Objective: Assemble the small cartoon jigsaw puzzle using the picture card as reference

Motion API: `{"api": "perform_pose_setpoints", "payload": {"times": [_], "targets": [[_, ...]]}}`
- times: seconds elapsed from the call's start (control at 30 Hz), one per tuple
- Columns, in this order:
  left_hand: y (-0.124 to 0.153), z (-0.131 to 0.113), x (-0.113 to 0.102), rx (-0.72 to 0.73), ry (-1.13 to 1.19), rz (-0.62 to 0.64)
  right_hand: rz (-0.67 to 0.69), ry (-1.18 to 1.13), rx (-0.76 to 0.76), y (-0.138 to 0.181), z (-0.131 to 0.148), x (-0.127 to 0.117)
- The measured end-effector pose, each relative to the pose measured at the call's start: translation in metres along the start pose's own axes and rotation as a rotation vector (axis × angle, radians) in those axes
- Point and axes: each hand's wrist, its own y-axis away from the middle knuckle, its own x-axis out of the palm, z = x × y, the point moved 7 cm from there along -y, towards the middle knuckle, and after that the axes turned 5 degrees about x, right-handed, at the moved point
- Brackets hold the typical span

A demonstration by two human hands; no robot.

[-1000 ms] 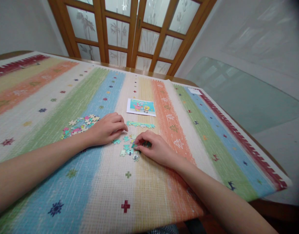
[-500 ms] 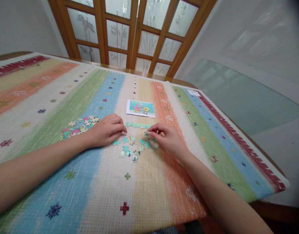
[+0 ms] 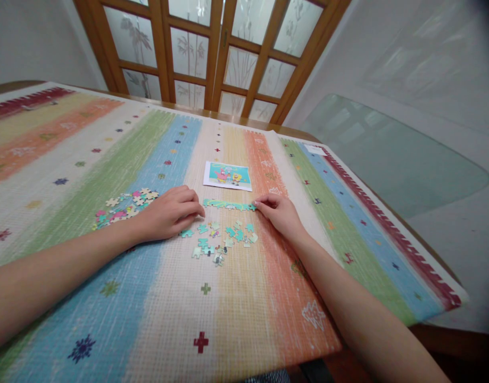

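An assembled strip of jigsaw puzzle pieces [image 3: 228, 205], mostly teal and green, lies across the middle of the tablecloth. At its right end, my right hand [image 3: 278, 213] pinches a puzzle piece [image 3: 253, 206] between thumb and forefinger, against the strip. My left hand [image 3: 173, 213] rests on the cloth just left of the strip, its fingers loosely curled with nothing visible in them. Loose puzzle pieces [image 3: 203, 242], teal and pale, are scattered below the strip, between both hands. A bigger pile of puzzle pieces [image 3: 118, 214] sits left of my left hand, partly hidden behind it.
Beyond the strip lies a printed cartoon picture [image 3: 228, 176] on white paper. A striped tablecloth [image 3: 180, 314] covers the table. A small white paper [image 3: 315, 150] is near the far right edge. Wooden doors with glass panes [image 3: 212, 53] stand behind the table.
My right hand has moved right and slightly away from me, from above the loose pieces to the strip's right end. My left hand stays in place.
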Motion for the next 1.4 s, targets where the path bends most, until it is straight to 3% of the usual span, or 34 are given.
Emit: {"api": "perform_pose_setpoints", "payload": {"times": [0.6, 1.17, 1.27, 1.4], "targets": [[0.001, 0.002, 0.002, -0.012, 0.016, 0.007, -0.02, 0.112, -0.023, 0.0, 0.004, 0.0], [0.001, 0.002, 0.001, -0.006, 0.003, 0.018, 0.01, -0.11, 0.063, 0.006, 0.011, -0.008], [0.0, 0.0, 0.0, 0.002, -0.001, 0.009, 0.063, -0.098, 0.089, 0.01, 0.018, -0.015], [-0.001, -0.001, -0.001, 0.005, -0.004, 0.002, 0.257, -0.018, 0.121, 0.017, 0.023, -0.013]]}}
